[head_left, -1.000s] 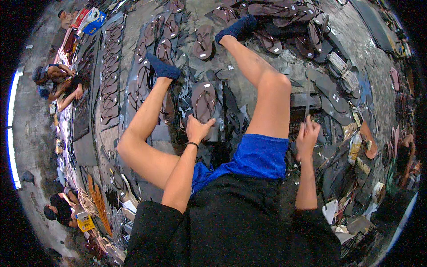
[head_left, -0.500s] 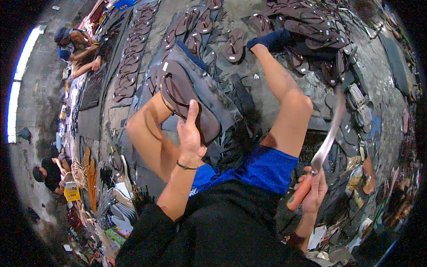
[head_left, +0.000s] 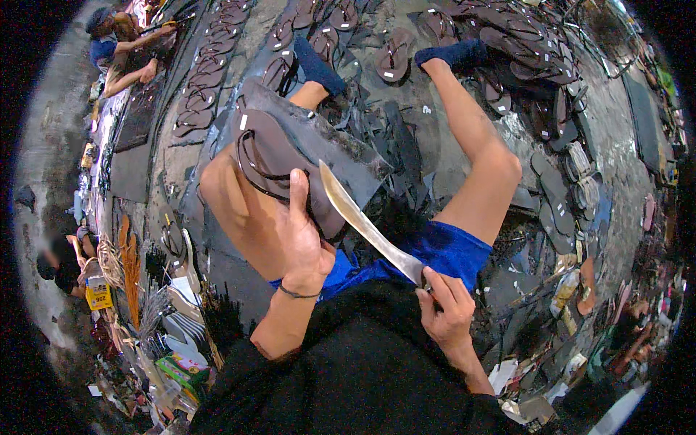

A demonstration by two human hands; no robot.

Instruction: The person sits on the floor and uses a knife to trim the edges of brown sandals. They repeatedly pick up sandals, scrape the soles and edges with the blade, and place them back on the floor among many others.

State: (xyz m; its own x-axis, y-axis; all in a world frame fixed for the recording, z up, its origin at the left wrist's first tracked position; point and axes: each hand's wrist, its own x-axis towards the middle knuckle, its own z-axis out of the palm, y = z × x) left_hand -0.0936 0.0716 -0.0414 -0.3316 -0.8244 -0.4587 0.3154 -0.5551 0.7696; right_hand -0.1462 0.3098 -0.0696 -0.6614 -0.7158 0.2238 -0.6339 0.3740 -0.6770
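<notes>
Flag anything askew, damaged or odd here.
The flip-flop in the left hand has an irregular dark sheet jutting past its outline; whether it's attached isn't clear. At right, a reddish-brown sole-shaped piece stands out by colour among scraps.

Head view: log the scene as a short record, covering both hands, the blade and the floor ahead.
Left hand: holding brown flip-flop, thumb on top
Right hand: gripping curved knife
Knife tip: at the flip-flop's right edge; contact unclear
Behind flip-flop: grey sheet
Floor ahead: another flip-flop between the navy socks
</notes>
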